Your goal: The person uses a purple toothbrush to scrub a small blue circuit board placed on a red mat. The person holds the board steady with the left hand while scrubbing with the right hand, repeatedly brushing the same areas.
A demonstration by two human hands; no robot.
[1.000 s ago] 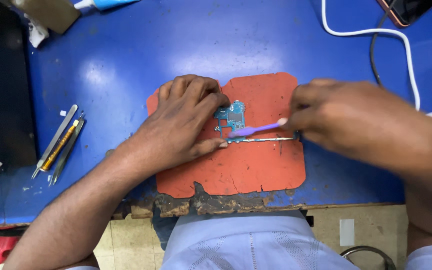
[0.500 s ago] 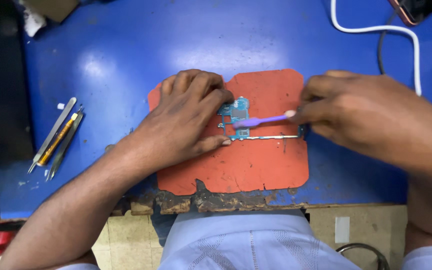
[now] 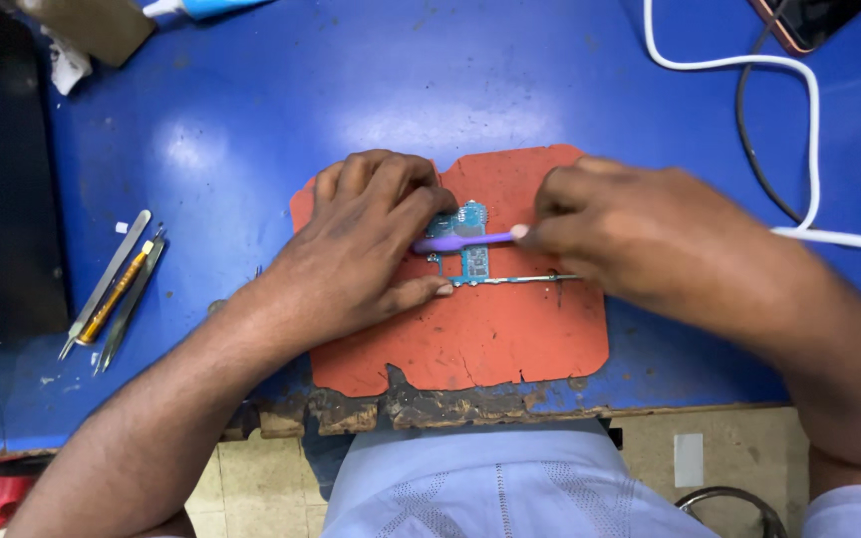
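A small blue circuit board (image 3: 472,249) lies on an orange mat (image 3: 490,339) on the blue table (image 3: 251,130). My left hand (image 3: 366,244) presses its fingers and thumb on the board's left side, pinning it to the mat. My right hand (image 3: 640,239) grips a purple brush (image 3: 465,240) by the handle, with the brush head lying across the board beside my left fingertips. A thin metal rod (image 3: 525,280) lies along the board's lower edge, running toward my right hand.
Several slim tools, among them tweezers and an orange-handled one (image 3: 112,289), lie left on the table. A white cable (image 3: 739,65) and a black cable (image 3: 749,139) loop at the upper right beside a phone (image 3: 809,20). The table's front edge (image 3: 421,408) is chipped.
The purple brush has slid left across the board, and my right hand followed it. My left hand keeps its hold on the board.
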